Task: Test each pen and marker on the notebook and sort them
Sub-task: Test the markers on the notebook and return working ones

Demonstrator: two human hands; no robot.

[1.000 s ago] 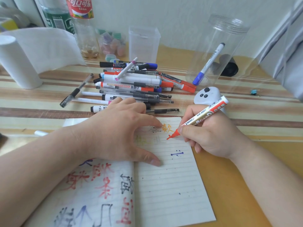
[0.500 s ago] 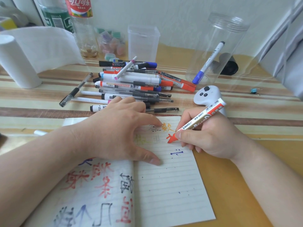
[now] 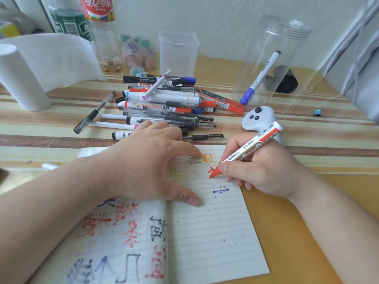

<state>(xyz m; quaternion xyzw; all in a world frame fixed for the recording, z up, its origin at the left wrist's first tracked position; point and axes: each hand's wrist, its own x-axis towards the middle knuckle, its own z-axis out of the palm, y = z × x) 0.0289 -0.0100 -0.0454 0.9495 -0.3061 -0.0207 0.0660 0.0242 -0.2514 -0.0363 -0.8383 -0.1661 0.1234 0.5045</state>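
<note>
On lined notebook [image 3: 215,232]: right hand [image 3: 264,169] grips cylindrical marker [image 3: 250,147], tip seemingly touching.

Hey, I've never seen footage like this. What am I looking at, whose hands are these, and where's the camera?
No machine here: a person wears a camera on the head, so every picture looks down at their own two hands. The left hand lies flat on the notebook, holding it down. The right hand grips a red whiteboard marker, its tip on the page at a red mark. Behind the notebook lies a pile of pens and markers. A clear jar holds one blue marker. A white controller and a paper roll sit on the table.
</note>
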